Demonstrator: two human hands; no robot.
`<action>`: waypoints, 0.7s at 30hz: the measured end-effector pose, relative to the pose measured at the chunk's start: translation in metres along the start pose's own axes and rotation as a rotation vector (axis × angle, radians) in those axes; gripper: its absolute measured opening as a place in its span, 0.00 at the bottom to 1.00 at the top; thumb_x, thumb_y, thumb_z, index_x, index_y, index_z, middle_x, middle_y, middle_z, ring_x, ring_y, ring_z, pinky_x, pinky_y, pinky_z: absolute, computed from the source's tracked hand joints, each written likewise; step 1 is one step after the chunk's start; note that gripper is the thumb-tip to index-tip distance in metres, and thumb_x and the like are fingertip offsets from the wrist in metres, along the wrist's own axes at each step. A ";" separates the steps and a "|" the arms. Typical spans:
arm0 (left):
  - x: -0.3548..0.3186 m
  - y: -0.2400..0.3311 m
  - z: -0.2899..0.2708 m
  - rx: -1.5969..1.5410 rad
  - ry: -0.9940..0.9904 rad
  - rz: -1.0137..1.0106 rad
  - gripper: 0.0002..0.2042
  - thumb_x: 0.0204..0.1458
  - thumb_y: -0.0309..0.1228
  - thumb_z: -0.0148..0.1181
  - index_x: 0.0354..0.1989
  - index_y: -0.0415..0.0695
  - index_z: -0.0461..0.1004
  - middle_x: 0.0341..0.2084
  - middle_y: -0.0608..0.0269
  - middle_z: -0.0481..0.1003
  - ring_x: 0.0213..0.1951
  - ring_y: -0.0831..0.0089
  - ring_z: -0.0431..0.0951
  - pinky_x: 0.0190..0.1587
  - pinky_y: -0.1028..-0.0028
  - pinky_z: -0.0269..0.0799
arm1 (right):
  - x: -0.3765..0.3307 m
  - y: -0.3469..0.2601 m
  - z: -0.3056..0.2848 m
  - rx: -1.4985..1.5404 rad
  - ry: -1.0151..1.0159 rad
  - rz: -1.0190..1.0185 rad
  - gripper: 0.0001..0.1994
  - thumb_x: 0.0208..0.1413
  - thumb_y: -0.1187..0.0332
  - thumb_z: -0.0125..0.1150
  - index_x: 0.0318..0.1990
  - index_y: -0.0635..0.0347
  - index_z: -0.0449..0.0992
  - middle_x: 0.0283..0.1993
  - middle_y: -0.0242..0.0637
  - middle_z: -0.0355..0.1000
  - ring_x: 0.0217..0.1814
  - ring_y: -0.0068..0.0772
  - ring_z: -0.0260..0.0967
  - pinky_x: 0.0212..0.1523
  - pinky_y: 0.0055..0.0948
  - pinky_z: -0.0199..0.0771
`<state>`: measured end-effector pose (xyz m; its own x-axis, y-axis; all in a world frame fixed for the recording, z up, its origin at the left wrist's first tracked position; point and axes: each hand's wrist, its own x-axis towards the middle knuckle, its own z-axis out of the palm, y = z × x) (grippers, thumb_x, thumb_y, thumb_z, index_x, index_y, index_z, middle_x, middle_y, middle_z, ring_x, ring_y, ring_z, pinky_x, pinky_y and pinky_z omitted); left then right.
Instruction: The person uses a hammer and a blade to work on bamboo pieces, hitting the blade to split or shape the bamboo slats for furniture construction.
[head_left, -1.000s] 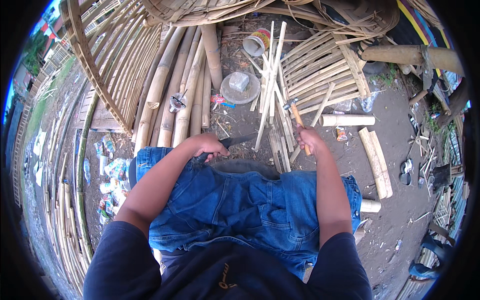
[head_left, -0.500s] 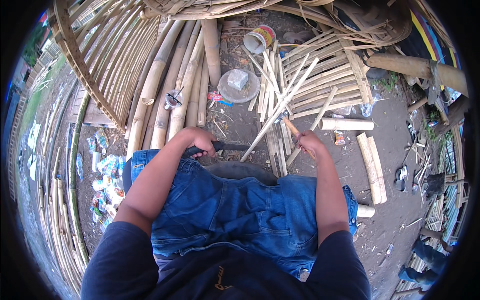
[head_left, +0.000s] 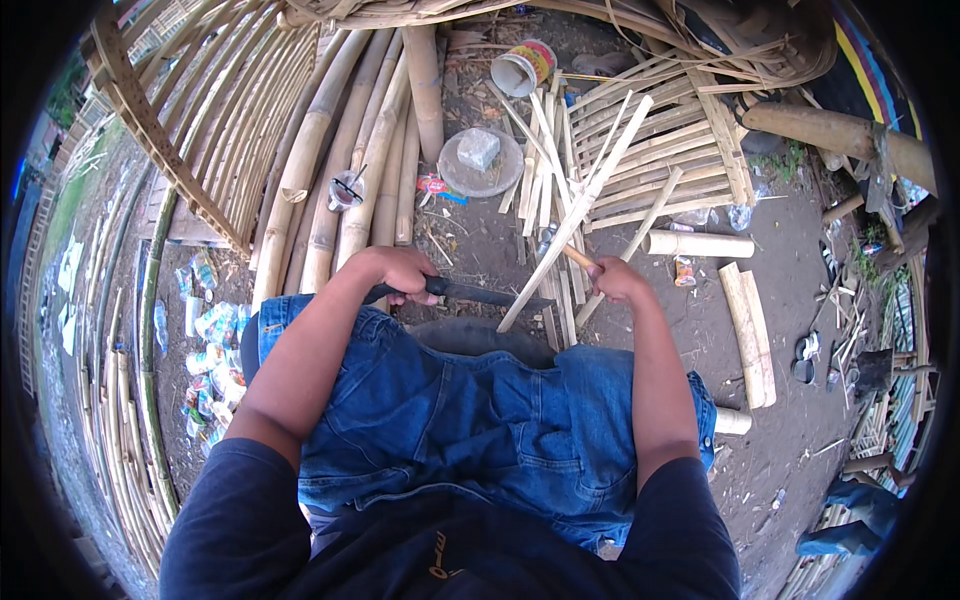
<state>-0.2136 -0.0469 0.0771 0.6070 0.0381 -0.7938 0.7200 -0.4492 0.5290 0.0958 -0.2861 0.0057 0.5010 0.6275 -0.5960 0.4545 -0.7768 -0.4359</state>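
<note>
My left hand [head_left: 402,274] is wrapped round the black handle of a long dark-bladed knife [head_left: 478,293]. Its blade points right, over the ground just beyond my knees, and meets the near end of a pale split-bamboo strip [head_left: 580,211]. Which of the two lies on top is hard to make out. My right hand [head_left: 618,280] grips a hammer [head_left: 577,256] by its wooden handle. The metal head, partly hidden by the strip, points away and to the left. Several more bamboo strips [head_left: 540,160] lie in a loose pile beyond.
Whole bamboo poles [head_left: 318,200] lie at the left beside a plastic cup [head_left: 347,190]. A whetstone-like block [head_left: 478,149] rests on a round slab [head_left: 485,180]. A slatted bamboo panel [head_left: 660,140], a bucket [head_left: 523,68] and split bamboo pieces [head_left: 748,333] are farther right.
My left hand and the knife have shifted slightly right. The hammer head has moved left, behind the bamboo strip. That strip's near end has moved a little right and nearer.
</note>
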 end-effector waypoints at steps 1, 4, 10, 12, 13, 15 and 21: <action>0.002 -0.002 0.001 0.001 -0.017 0.014 0.13 0.51 0.37 0.63 0.26 0.39 0.72 0.15 0.68 0.67 0.16 0.77 0.69 0.20 0.74 0.68 | -0.001 -0.001 -0.001 0.013 -0.027 0.005 0.19 0.58 0.57 0.55 0.46 0.65 0.73 0.31 0.49 0.75 0.32 0.41 0.73 0.35 0.38 0.70; 0.002 0.012 0.004 0.015 -0.012 -0.053 0.17 0.50 0.40 0.64 0.21 0.39 0.69 0.13 0.68 0.66 0.14 0.79 0.64 0.18 0.73 0.63 | 0.004 0.011 0.000 -0.369 0.166 -0.118 0.19 0.57 0.56 0.55 0.44 0.66 0.74 0.30 0.49 0.74 0.30 0.44 0.73 0.33 0.38 0.70; 0.009 -0.002 0.008 0.100 0.016 -0.148 0.19 0.47 0.41 0.66 0.16 0.39 0.69 0.11 0.66 0.66 0.14 0.77 0.65 0.17 0.72 0.62 | 0.003 0.001 0.008 -0.190 0.174 -0.054 0.19 0.57 0.56 0.54 0.35 0.68 0.76 0.23 0.45 0.72 0.24 0.41 0.70 0.28 0.38 0.68; 0.017 -0.012 0.011 0.105 0.020 -0.143 0.19 0.46 0.40 0.67 0.16 0.39 0.69 0.11 0.66 0.66 0.14 0.76 0.65 0.17 0.72 0.63 | -0.011 -0.016 0.005 -0.094 0.116 -0.027 0.19 0.58 0.57 0.54 0.35 0.68 0.76 0.22 0.46 0.72 0.23 0.41 0.70 0.28 0.38 0.68; 0.020 -0.011 0.013 0.127 0.031 -0.130 0.18 0.45 0.40 0.67 0.17 0.39 0.70 0.12 0.65 0.67 0.14 0.76 0.66 0.17 0.72 0.63 | -0.015 -0.021 0.005 -0.044 0.088 -0.010 0.19 0.58 0.57 0.53 0.34 0.68 0.76 0.22 0.46 0.71 0.23 0.41 0.70 0.28 0.38 0.68; 0.024 -0.009 0.016 0.155 0.043 -0.119 0.17 0.45 0.39 0.67 0.17 0.38 0.70 0.12 0.65 0.68 0.14 0.75 0.67 0.18 0.72 0.64 | -0.018 -0.023 0.008 -0.093 0.090 -0.031 0.19 0.58 0.57 0.53 0.34 0.68 0.76 0.23 0.47 0.72 0.24 0.42 0.71 0.29 0.39 0.68; 0.032 -0.014 0.019 0.243 0.044 -0.129 0.17 0.43 0.42 0.65 0.18 0.38 0.75 0.16 0.62 0.75 0.19 0.72 0.75 0.26 0.70 0.70 | -0.034 -0.034 0.017 -0.304 0.102 -0.033 0.20 0.58 0.55 0.54 0.38 0.70 0.75 0.37 0.56 0.74 0.40 0.51 0.73 0.41 0.43 0.70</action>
<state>-0.2107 -0.0567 0.0390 0.5331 0.1452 -0.8335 0.6940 -0.6385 0.3326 0.0509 -0.2814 0.0295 0.5464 0.6659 -0.5080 0.6631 -0.7144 -0.2233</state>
